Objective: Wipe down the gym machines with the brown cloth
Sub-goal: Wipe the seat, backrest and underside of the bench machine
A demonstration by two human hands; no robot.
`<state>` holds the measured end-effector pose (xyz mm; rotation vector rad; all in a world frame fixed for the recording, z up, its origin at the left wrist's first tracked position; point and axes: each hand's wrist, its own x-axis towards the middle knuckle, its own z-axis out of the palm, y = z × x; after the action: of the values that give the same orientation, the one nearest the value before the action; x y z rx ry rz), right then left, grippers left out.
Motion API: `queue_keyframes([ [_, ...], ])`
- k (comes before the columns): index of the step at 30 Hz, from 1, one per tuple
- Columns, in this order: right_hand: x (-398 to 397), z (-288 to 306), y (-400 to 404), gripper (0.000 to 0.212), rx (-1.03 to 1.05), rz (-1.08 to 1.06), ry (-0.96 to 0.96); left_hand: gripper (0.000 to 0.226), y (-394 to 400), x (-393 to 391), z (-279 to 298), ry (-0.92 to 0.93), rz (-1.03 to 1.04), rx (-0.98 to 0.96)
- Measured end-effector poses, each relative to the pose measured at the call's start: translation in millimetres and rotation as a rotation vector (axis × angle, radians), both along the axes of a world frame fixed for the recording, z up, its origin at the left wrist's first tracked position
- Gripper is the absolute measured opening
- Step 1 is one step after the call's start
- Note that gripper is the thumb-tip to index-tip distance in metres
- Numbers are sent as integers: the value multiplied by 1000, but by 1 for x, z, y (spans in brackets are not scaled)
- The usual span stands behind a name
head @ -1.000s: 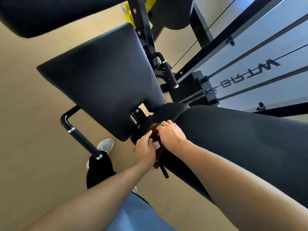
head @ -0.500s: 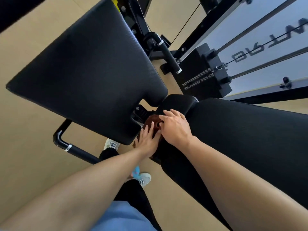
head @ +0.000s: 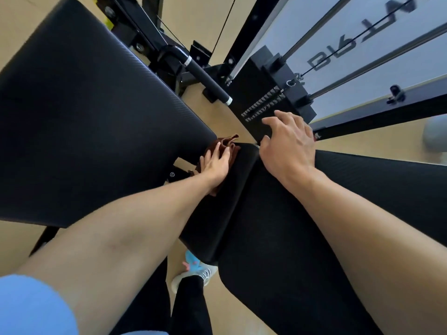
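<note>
The brown cloth (head: 223,147) sits bunched in the gap where the seat pad (head: 79,131) meets the small black bolster (head: 227,189) at the foot of the back pad (head: 314,238). The left hand (head: 215,163) presses it flat against the bolster's edge, fingers laid straight over the fabric rather than curled round it. The right hand (head: 287,143) rests on the top corner of the back pad, fingers spread and relaxed, holding nothing.

Assessment: wiping is under way at the joint between the pads. No wipe marks or residue can be read on the dark upholstery, so which surfaces are finished cannot be told. The handle grip (head: 208,83), the weight stack (head: 268,97) and the guide rods (head: 362,59) lie well apart from the cloth. In my judgement most of this machine, and any others, remain outstanding.
</note>
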<state>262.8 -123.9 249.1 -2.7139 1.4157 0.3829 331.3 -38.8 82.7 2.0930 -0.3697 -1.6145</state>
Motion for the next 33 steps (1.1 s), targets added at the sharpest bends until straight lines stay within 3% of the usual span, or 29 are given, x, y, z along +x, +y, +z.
queue_keyframes([
  [7,-1,6,0,48,15,-21,11,101,-31,14,-13,23,94,-45],
  [13,-3,10,10,46,16,-15,8,62,-45,7,8,-25,84,-145],
  [19,2,34,-2,44,-45,-75,-104,58,-46,-2,41,-14,9,-332],
  [23,6,49,-15,43,-67,-113,-161,57,-48,-14,56,-81,-152,-477],
  [27,11,46,-18,41,66,-155,-183,57,-26,-9,48,-54,-158,-499],
  [30,13,26,-5,42,183,-78,-79,54,-6,-7,43,-46,-223,-561],
  [33,14,6,11,44,251,-38,-51,60,9,-9,35,-16,-176,-478],
])
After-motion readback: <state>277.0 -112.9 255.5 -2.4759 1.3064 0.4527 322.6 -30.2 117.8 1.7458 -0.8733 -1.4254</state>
